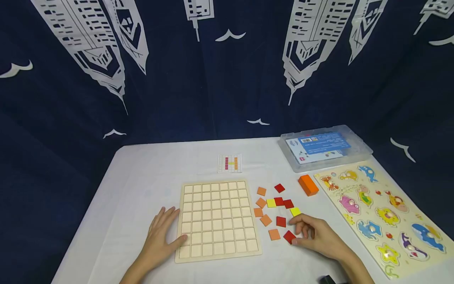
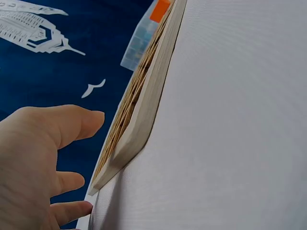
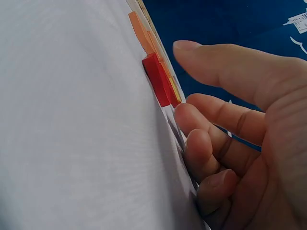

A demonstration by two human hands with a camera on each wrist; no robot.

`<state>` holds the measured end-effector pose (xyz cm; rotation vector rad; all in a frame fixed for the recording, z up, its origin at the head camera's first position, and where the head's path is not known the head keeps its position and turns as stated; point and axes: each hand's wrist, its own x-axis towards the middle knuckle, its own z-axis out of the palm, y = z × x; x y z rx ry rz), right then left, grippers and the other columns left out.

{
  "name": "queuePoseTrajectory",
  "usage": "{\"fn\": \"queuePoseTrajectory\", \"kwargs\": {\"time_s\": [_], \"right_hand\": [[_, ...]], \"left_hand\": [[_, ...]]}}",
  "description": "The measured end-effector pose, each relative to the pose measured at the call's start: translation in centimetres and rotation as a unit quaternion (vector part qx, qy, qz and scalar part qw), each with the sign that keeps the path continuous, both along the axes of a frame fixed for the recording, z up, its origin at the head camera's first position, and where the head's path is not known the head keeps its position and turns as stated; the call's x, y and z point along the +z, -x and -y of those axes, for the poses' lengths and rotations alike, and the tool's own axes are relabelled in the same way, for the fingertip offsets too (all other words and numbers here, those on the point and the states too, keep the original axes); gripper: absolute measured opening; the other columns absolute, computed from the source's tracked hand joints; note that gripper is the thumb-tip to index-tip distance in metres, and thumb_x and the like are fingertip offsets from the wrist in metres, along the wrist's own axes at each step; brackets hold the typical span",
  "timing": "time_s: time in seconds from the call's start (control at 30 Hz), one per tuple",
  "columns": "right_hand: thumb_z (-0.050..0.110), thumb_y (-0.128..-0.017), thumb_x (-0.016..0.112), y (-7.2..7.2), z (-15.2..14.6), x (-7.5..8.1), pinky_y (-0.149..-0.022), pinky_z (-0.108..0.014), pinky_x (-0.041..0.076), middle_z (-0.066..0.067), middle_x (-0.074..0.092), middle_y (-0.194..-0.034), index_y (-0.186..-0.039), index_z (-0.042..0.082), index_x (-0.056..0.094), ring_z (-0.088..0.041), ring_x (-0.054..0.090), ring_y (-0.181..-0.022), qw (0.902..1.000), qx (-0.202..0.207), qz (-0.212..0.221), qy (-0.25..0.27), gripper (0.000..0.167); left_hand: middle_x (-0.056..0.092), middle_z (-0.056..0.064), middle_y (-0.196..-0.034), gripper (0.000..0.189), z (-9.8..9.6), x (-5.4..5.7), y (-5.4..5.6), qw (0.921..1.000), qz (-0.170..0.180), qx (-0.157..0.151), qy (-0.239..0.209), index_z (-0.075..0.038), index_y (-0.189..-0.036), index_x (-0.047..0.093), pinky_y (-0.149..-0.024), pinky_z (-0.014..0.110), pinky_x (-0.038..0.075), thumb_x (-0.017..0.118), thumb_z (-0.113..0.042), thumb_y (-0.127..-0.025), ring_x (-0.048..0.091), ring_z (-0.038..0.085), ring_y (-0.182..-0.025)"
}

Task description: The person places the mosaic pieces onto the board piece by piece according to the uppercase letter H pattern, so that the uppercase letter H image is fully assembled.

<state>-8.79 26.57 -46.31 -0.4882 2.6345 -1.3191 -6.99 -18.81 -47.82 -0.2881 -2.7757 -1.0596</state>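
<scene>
A square wooden grid board [image 1: 218, 219] lies on the white table. Along its left edge rests my left hand [image 1: 159, 238], fingers stretched out and the thumb lying over the board's lower left border in the head view. To the right of the board are scattered small square tiles in red, orange and yellow. My right hand [image 1: 317, 236] is beside the nearest red tile [image 1: 289, 236], its thumb close to that tile and its fingers loosely bent. In the right wrist view a gap shows between thumb [image 3: 225, 64] and fingers, with nothing between them.
Behind the board lies a small pattern card [image 1: 229, 163]. An orange block [image 1: 308, 185] stands right of the tiles. Farther right are a sea-animal puzzle board [image 1: 376, 205] and a clear plastic box [image 1: 358, 148] with a blue label. A dark blue curtain [image 1: 213, 86] hangs behind the table.
</scene>
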Motion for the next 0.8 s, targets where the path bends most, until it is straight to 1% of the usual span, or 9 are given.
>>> {"fn": "queuePoseTrajectory", "kwargs": {"time_s": [0.13, 0.23, 0.4, 0.47, 0.63, 0.7, 0.8], "right_hand": [[0.023, -0.074, 0.085, 0.08, 0.03, -0.18, -0.055, -0.021, 0.044, 0.005, 0.058, -0.079, -0.108, 0.012, 0.065, -0.008, 0.052, -0.065, 0.9999, 0.006, 0.005, -0.012, 0.040], [0.022, -0.074, 0.085, 0.03, -0.02, -0.33, -0.055, -0.023, 0.043, 0.007, 0.057, -0.079, -0.107, 0.013, 0.066, -0.008, 0.052, -0.066, 0.9997, 0.018, -0.007, -0.015, 0.040], [0.023, -0.073, 0.085, -0.04, -0.23, -0.59, -0.056, -0.022, 0.043, 0.009, 0.057, -0.079, -0.106, 0.014, 0.067, -0.007, 0.051, -0.066, 0.9989, 0.036, -0.028, -0.010, 0.039], [0.023, -0.073, 0.085, -0.04, -0.29, -0.66, -0.056, -0.022, 0.043, 0.009, 0.056, -0.079, -0.106, 0.015, 0.067, -0.007, 0.051, -0.067, 0.9983, 0.043, -0.037, -0.010, 0.038], [0.019, -0.074, 0.085, -0.04, -0.37, -0.63, -0.056, -0.022, 0.042, 0.008, 0.056, -0.079, -0.107, 0.016, 0.068, -0.007, 0.051, -0.068, 0.9971, 0.058, -0.049, -0.011, 0.037], [0.018, -0.074, 0.084, -0.03, -0.38, -0.54, -0.056, -0.024, 0.042, 0.007, 0.056, -0.079, -0.107, 0.015, 0.068, -0.007, 0.050, -0.068, 0.9970, 0.062, -0.045, -0.011, 0.037], [0.016, -0.075, 0.084, 0.03, -0.34, -0.42, -0.056, -0.023, 0.042, 0.008, 0.056, -0.079, -0.107, 0.016, 0.069, -0.006, 0.050, -0.068, 0.9973, 0.061, -0.035, -0.019, 0.036]], "left_hand": [[0.043, 0.020, -0.150, 0.069, 0.13, -0.31, 0.11, 0.9999, -0.012, -0.003, 0.007, -0.005, -0.141, 0.050, -0.110, 0.071, 0.015, 0.075, -0.028, -0.081, 0.021, 0.049, -0.143], [0.044, 0.020, -0.149, 0.061, 0.23, -0.50, 0.12, 0.9998, -0.019, -0.004, 0.010, -0.005, -0.139, 0.052, -0.111, 0.069, 0.015, 0.072, -0.022, -0.084, 0.022, 0.048, -0.144], [0.042, 0.020, -0.150, 0.049, 0.25, -0.46, 0.10, 0.9998, -0.010, -0.006, 0.013, -0.004, -0.137, 0.054, -0.112, 0.070, 0.013, 0.063, -0.013, -0.090, 0.021, 0.047, -0.144], [0.042, 0.020, -0.150, 0.047, 0.24, -0.41, 0.10, 0.9999, -0.006, -0.007, 0.014, -0.004, -0.137, 0.054, -0.112, 0.070, 0.013, 0.060, -0.012, -0.091, 0.020, 0.048, -0.144], [0.041, 0.020, -0.151, 0.048, 0.27, -0.48, 0.15, 0.9998, -0.002, -0.004, 0.019, -0.003, -0.138, 0.054, -0.113, 0.068, 0.012, 0.060, -0.011, -0.091, 0.020, 0.047, -0.144], [0.041, 0.020, -0.151, 0.048, 0.29, -0.52, 0.15, 0.9998, 0.003, -0.002, 0.022, -0.003, -0.138, 0.053, -0.113, 0.068, 0.012, 0.061, -0.011, -0.091, 0.019, 0.047, -0.145], [0.041, 0.020, -0.151, 0.048, 0.35, -0.63, 0.14, 0.9996, -0.001, -0.003, 0.027, -0.003, -0.138, 0.053, -0.113, 0.068, 0.013, 0.061, -0.011, -0.091, 0.020, 0.047, -0.144]]}}
